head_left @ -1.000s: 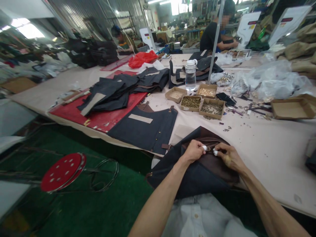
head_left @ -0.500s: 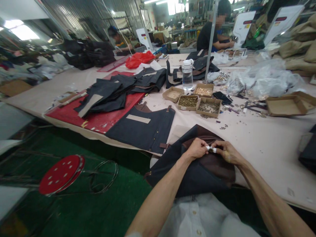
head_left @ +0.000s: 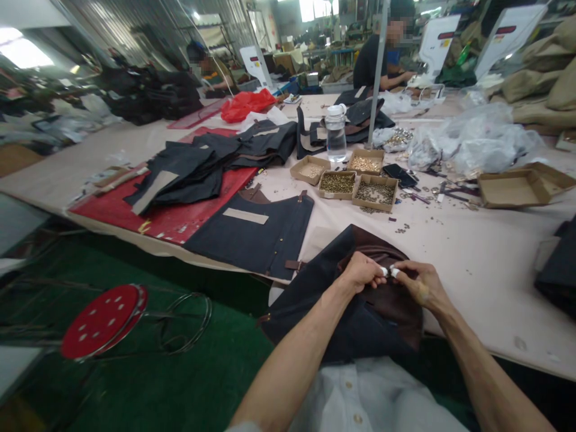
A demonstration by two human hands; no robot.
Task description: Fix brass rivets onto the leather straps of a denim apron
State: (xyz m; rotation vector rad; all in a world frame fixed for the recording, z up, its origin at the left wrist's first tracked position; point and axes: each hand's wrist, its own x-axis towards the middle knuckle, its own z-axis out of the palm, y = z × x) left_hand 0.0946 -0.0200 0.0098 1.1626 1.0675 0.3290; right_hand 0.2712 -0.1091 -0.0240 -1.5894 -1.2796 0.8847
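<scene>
White wraps (head_left: 395,273) cap two of my fingertips. Left hand (head_left: 362,271): back upward, fingers curled. Right hand (head_left: 425,287): wrist angled inward. Tips nearly meet, thumbs and forefingers pinching a small dark piece (head_left: 389,273), identity unclear. Directly beneath: dark cloth (head_left: 364,330) with brown lining (head_left: 400,309), overhanging the table (head_left: 472,270) edge. At 11 o'clock: cardboard trays (head_left: 337,194) of metal bits.

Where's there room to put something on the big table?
Between the right hand, the black bundle and the open box, the table is mostly bare. Left of the red board too. It's crowded around the bottle, small boxes and plastic bags.
</scene>
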